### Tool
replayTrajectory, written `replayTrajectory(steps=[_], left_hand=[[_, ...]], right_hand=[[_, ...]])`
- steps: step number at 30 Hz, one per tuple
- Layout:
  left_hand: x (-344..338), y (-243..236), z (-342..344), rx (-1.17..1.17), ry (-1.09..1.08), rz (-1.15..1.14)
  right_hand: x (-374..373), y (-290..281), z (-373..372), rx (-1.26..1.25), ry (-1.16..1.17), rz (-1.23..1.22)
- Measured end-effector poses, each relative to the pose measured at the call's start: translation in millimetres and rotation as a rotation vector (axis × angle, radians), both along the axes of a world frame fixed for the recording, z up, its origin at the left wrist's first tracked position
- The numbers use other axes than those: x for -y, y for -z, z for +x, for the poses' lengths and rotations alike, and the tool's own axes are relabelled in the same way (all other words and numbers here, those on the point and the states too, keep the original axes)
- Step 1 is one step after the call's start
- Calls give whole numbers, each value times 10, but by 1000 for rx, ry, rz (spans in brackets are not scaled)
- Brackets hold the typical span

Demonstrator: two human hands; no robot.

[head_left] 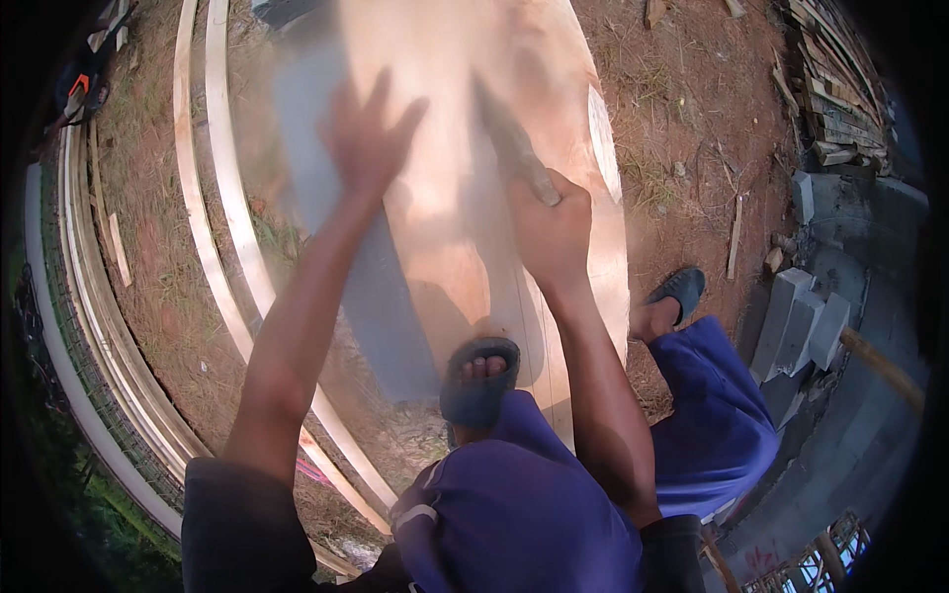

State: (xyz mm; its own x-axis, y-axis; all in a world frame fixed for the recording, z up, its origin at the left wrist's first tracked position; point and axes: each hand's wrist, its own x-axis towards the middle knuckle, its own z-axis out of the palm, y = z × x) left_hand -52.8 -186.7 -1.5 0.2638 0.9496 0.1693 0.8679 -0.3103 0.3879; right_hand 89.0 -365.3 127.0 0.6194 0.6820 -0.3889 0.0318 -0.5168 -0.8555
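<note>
Bare red earth yard: a plywood sheet point(445, 217) lies flat, held under one sandalled foot point(479, 381).
Its long axis runs away from the person. The right hand point(552, 232) grips a handsaw point(514, 148); the left hand point(368, 138), blurred, is spread open on the sheet. Risk, as judged: the sheet shifting underfoot, and the blade wandering toward the foot.

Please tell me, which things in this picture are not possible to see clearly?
Head view:
- Left hand: motion-blurred, so contact with the plywood sheet is unclear.
- Tool in the right hand: blurred, its kind is unreadable.
- Sheet's far end: cut off by the top edge.
- Stacked timber: bent and darkened at the rim.
</note>
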Motion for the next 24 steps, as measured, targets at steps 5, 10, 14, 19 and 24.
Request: replayTrajectory(steps=[5, 10, 14, 19, 24], left_hand=[[4, 53, -183, -43, 6, 64], [-42, -39, -84, -47, 9, 67], [-26, -32, 47, -10, 28, 80], [-14, -13, -99, -1, 10, 84], [19, -138, -113, 7, -3, 79]], right_hand=[[1369, -614, -299, -59, 24, -90], [1370, -783, -334, -39, 79, -110], [-124, 120, 54, -70, 66, 78], [232, -251, -181, 35, 20, -29], [1965, -996, -382, 45, 109, -34]])
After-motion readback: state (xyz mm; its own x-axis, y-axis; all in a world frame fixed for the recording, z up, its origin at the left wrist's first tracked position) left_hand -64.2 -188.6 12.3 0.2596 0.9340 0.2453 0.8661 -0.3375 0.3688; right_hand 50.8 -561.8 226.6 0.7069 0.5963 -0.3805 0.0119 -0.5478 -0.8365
